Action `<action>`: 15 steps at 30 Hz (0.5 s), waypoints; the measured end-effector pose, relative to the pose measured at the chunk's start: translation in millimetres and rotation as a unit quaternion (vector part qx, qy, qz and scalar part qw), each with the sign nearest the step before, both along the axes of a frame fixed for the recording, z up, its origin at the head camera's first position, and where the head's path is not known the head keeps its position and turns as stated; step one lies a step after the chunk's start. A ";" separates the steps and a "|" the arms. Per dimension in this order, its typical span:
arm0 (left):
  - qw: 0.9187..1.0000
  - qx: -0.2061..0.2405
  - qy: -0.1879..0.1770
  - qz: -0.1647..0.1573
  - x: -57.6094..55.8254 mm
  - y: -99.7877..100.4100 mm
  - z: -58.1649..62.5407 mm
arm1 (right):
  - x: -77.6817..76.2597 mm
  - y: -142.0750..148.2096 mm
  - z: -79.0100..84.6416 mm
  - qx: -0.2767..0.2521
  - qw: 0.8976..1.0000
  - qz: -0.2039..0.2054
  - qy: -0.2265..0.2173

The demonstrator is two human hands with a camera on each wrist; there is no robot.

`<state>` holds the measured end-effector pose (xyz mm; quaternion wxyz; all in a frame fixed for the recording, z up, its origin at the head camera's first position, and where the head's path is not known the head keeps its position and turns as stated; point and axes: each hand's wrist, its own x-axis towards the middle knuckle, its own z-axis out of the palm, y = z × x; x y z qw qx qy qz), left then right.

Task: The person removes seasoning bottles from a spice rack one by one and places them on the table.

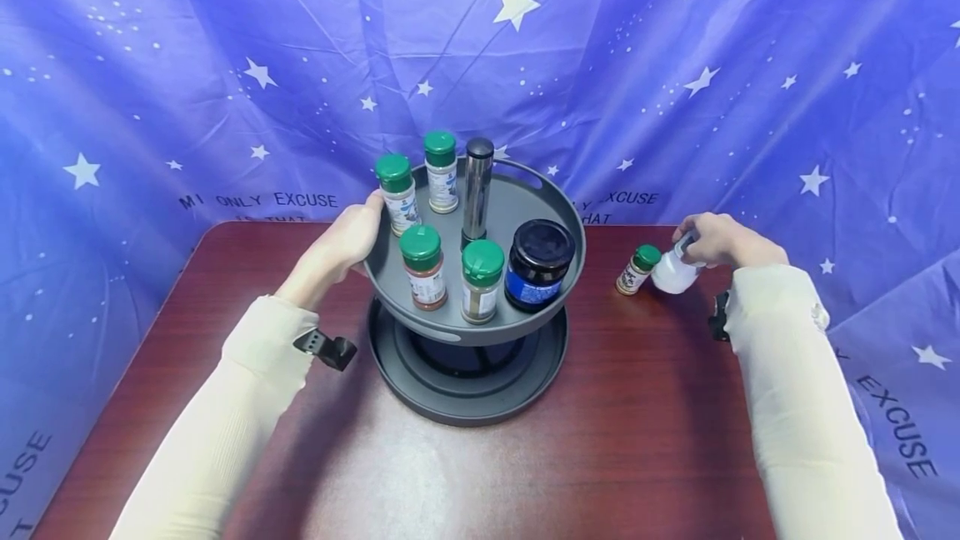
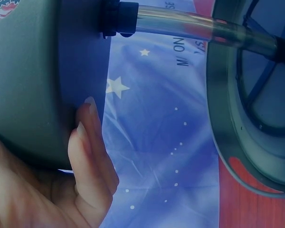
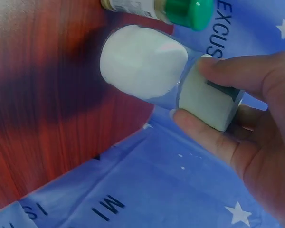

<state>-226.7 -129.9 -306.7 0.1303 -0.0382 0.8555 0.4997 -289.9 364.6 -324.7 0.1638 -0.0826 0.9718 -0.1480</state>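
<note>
My left hand (image 1: 355, 237) holds the rim of the upper tray (image 1: 491, 330) of a dark grey two-tier turntable rack. In the left wrist view its fingers (image 2: 88, 156) bend under the tray's underside; the thumb is hidden. At the right, my right hand (image 1: 723, 240) pinches the pale cap (image 3: 206, 97) of a clear jar (image 3: 142, 64) of white powder between thumb and fingers. Beside that jar stands a small green-capped spice bottle (image 1: 633, 272). Whether the jar's base touches the table, I cannot tell.
On the upper tray stand several green-capped spice bottles (image 1: 426, 282) and a dark jar with a blue label (image 1: 534, 273), around a metal post (image 1: 477, 190). The lower tray (image 1: 465, 407) rests on the reddish wooden table (image 1: 600, 440). A blue star-print curtain (image 1: 420, 40) hangs behind.
</note>
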 end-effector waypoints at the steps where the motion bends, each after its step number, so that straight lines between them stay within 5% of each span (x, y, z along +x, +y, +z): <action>1: 1.000 0.000 0.000 -0.001 -0.1 0.2 -0.2 | 0.1 -0.3 -2.7 0.002 1.000 0.003 0.006; 15: 1.000 -0.004 -0.001 -0.005 -1.9 -0.8 -1.4 | 0.5 -1.5 -16.4 0.025 1.000 0.008 0.015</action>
